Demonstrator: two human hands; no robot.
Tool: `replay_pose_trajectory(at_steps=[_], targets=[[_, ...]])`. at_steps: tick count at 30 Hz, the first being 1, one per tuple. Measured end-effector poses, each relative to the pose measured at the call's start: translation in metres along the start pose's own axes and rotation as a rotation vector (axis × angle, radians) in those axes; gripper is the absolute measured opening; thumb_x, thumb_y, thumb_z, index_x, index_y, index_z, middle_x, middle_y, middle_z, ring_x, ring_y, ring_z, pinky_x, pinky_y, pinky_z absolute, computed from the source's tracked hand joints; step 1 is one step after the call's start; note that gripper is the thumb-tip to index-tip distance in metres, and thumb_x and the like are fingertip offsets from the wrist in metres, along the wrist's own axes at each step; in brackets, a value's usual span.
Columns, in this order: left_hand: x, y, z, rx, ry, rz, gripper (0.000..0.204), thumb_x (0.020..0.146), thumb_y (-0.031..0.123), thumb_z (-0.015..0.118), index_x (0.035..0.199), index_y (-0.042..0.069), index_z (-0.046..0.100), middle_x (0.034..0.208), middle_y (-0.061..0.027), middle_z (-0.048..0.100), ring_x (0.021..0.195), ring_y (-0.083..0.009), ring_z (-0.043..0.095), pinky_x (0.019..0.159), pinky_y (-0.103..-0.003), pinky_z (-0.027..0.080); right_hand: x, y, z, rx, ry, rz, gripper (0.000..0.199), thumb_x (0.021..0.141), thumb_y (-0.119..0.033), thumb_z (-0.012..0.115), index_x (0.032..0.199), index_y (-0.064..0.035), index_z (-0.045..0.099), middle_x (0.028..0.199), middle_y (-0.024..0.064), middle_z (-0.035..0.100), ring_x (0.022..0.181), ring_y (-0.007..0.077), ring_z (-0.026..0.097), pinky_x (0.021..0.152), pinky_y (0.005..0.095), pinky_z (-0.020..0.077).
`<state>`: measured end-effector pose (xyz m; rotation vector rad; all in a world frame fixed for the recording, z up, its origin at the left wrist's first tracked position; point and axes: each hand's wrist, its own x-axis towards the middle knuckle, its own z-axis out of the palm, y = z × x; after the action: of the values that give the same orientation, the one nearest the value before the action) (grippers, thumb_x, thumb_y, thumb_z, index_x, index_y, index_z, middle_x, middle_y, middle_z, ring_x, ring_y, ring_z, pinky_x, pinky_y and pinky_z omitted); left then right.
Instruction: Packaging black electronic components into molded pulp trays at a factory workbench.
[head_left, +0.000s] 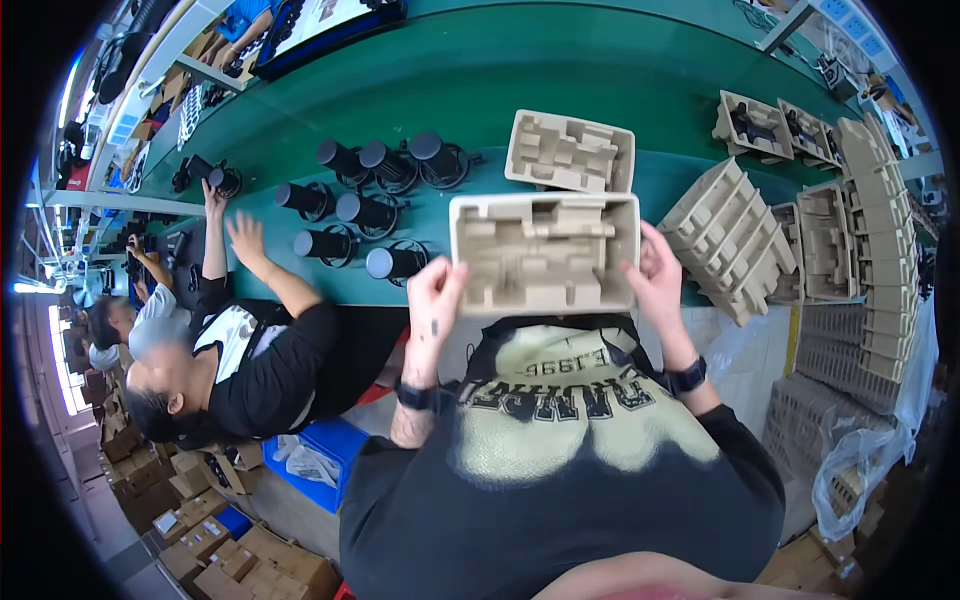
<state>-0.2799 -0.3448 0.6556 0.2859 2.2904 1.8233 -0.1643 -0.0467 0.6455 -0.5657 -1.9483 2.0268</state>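
Observation:
Between my two hands I hold up a beige moulded-pulp tray [545, 255], its moulded hollows facing me. My left hand [436, 292] grips its left end, and my right hand [657, 272] is closed on its right end. Just beyond it, a second pulp tray [571, 150] of the same kind lies on the green table [480, 75]; I see no loose part in either one. Left of my left hand stand several black cylindrical devices [365, 212] with round rims, the closest being one black cylinder [392, 262].
Stacked pulp trays [728, 240] lean at the table's right edge, with a taller stack [880, 250] beyond. Trays holding black parts [755, 128] sit at the far right. A co-worker [270, 360] at my left reaches toward a black device [225, 180]. A blue bin [318, 462] stands behind.

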Motion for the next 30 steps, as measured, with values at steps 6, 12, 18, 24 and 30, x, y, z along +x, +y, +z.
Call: replay_pose_trajectory(at_steps=[6, 12, 18, 24, 30], targets=[[0.006, -0.045, 0.01, 0.491, 0.161, 0.121, 0.022, 0.087, 0.015, 0.062, 0.104, 0.001, 0.058, 0.084, -0.0054, 0.06, 0.077, -0.0144, 0.056, 0.068, -0.027, 0.043, 0.016, 0.001, -0.118, 0.087, 0.626, -0.157, 0.048, 0.079, 0.0, 0.06, 0.127, 0.0006, 0.053, 0.103, 0.0052, 0.064, 0.088, 0.0137, 0.062, 0.078, 0.0248, 0.0485], [-0.008, -0.05, -0.006, 0.619, 0.403, 0.173, 0.045, 0.082, 0.014, 0.066, 0.123, 0.005, 0.05, 0.106, -0.0133, 0.059, 0.092, -0.0261, 0.059, 0.084, -0.037, 0.046, -0.029, 0.017, -0.253, -0.092, 0.879, -0.168, 0.041, 0.08, -0.003, 0.062, 0.121, 0.0011, 0.058, 0.113, 0.012, 0.063, 0.096, 0.0211, 0.062, 0.085, 0.0316, 0.0481], [0.033, -0.024, -0.054, 1.117, 0.57, 0.163, 0.058, 0.075, 0.018, 0.074, 0.124, 0.004, 0.047, 0.116, -0.017, 0.054, 0.094, -0.0342, 0.058, 0.083, -0.041, 0.047, -0.003, -0.044, -0.142, -1.229, 1.167, -0.572, 0.031, 0.081, -0.006, 0.061, 0.112, -0.0046, 0.065, 0.117, 0.0134, 0.06, 0.109, 0.0248, 0.055, 0.095, 0.0345, 0.0408], [0.024, -0.026, -0.074, 0.159, 0.632, 0.026, 0.055, 0.08, 0.032, 0.073, 0.12, 0.003, 0.048, 0.112, -0.0142, 0.057, 0.089, -0.0231, 0.062, 0.071, -0.033, 0.054, 0.024, -0.063, -0.006, -0.344, -0.279, -0.192, 0.046, 0.078, -0.005, 0.065, 0.124, -0.0048, 0.056, 0.117, 0.0118, 0.059, 0.114, 0.0222, 0.053, 0.1, 0.0348, 0.0387], [-0.017, -0.002, 0.032, -1.502, -0.326, -0.783, 0.04, 0.095, 0.03, 0.051, 0.122, 0.001, 0.047, 0.099, -0.0125, 0.063, 0.078, -0.0179, 0.065, 0.06, -0.026, 0.054, 0.025, -0.02, 0.076, 0.106, -0.688, -0.17, 0.081, 0.067, -0.013, 0.08, 0.137, -0.005, 0.041, 0.126, 0.0082, 0.056, 0.118, 0.0199, 0.051, 0.1, 0.0392, 0.041]])
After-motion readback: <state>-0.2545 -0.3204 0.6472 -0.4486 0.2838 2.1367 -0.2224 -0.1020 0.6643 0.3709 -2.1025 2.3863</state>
